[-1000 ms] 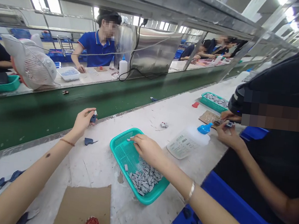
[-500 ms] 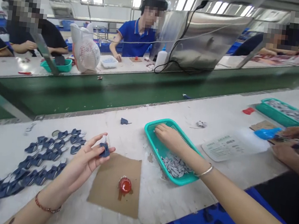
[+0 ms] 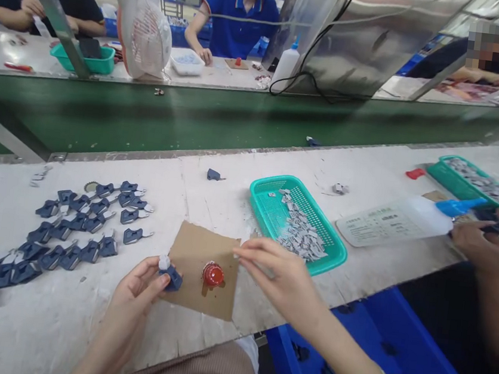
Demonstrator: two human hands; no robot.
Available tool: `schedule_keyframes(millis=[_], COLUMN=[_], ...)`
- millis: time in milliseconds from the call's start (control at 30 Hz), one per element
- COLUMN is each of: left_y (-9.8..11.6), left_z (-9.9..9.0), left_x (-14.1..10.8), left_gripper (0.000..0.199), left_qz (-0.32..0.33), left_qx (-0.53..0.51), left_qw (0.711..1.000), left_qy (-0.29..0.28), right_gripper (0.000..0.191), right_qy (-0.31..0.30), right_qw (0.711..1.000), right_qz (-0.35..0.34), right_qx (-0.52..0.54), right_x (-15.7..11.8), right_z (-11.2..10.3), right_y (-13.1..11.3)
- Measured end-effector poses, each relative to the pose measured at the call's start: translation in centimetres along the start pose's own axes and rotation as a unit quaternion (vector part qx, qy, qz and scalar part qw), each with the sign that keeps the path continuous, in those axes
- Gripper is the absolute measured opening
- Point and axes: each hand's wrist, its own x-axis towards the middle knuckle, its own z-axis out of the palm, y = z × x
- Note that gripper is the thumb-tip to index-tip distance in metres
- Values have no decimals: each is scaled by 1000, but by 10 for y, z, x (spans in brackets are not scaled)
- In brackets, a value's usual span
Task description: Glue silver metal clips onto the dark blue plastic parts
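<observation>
My left hand (image 3: 138,287) is closed on a dark blue plastic piece (image 3: 172,280) with a whitish tip pointing up, held over the left edge of a brown cardboard square (image 3: 218,303). A small pot of glossy red liquid (image 3: 213,274) stands on that card. To the right of the pot, my right hand (image 3: 278,271) pinches a small whitish piece (image 3: 236,254) between its fingertips; its exact shape is too small to tell. Behind this hand sits a green basket (image 3: 259,212) of small grey-white pieces (image 3: 301,232). Several similar blue pieces (image 3: 77,220) lie in rows at the left.
A white bottle with a blue cap (image 3: 401,219) lies beyond the basket, near a co-worker's hands (image 3: 472,242). A blue bin (image 3: 378,322) is below the table's front edge. One blue piece (image 3: 213,174) lies apart near the back. Other people work across the green divider (image 3: 194,120).
My right hand has come out of the green basket toward the card, now pinching a small piece. My left hand has lowered with the blue piece and turned it. The view has tilted down.
</observation>
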Motion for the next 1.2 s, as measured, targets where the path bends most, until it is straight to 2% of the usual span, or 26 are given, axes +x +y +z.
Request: schedule_keyframes(millis=[67,200,433,733,833,900,1033,1100,1200], left_y=[-6,-12,-10,-13,-16,-18,-16,-14,-13], left_z=[1,4,9,15,15,17,26,32,38], left_x=[-3,-8,-15,-15,-12,-10,-9,-9,-10], left_gripper=[32,29,24,23,20,19,18,15,11], left_qz=[16,29,31,27,24,30,51,60,73], left_qx=[5,27,40,11,19,26,26,21,15], left_qw=[1000,999,999,999,998,997,996,994,992], left_qy=[6,-5,-2,-36,-51,-62,-74,-84,-98], right_gripper=[23,16,16,15,12,8,13,16,14], right_qy=[-43,-42,-61,-54,-43,-32,-16,-16,-14], right_qw=[999,999,998,997,990,968,876,841,827], right_qz=[2,9,-16,39,99,173,304,333,334], right_qx=[24,23,-4,25,90,177,374,426,452], right_x=[-9,-15,-13,-13,-11,-9,-6,-5,-5], right_z=[17,34,37,40,35,30,23,22,23], right_y=[-12,-14,-16,-15,-16,-19,-25,-28,-35])
